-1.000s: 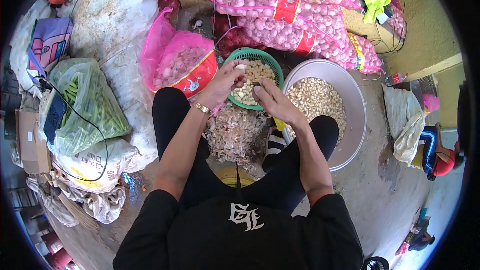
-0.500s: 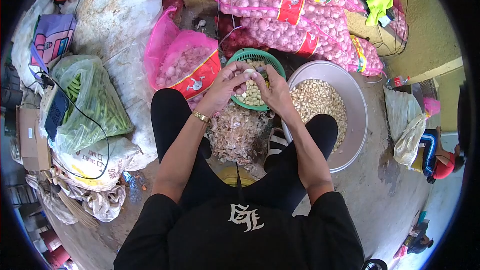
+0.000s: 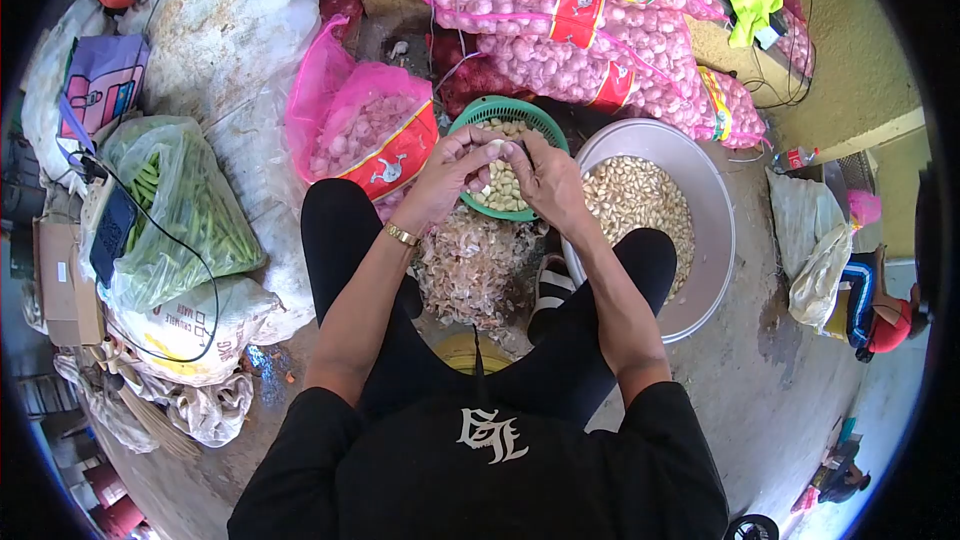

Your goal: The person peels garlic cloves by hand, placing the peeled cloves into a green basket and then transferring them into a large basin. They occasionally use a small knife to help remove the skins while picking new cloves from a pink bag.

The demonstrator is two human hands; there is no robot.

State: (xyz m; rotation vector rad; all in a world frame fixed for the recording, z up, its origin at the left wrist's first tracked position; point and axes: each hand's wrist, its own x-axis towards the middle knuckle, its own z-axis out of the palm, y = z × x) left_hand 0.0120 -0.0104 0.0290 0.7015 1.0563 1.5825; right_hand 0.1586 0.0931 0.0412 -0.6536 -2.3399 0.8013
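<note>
Above a green plastic basket (image 3: 553, 123), my two hands meet at the fingertips around a pale garlic clove (image 3: 497, 146). My left hand (image 3: 452, 172), with a gold band at its wrist, is closed and pinches the clove. My right hand (image 3: 550, 180) is closed against the clove from the other side; whether a small blade is also in it is hidden. Peeled garlic cloves (image 3: 503, 192) lie in the basket below. Between my feet spreads a heap of papery garlic skins (image 3: 465, 265). To the right, a large pale basin (image 3: 712, 240) contains many loose garlic cloves (image 3: 640, 205).
An open pink mesh sack (image 3: 335, 80) of garlic stands left of the basket. Full garlic sacks (image 3: 600, 60) are stacked beyond it. A plastic bag of green pods (image 3: 185, 200) sits at the left. Another person (image 3: 885, 310) is at the far right.
My right fingers have curled in closer over the clove, and both hands have shifted slightly. The basket, basin and sacks stay in place.
</note>
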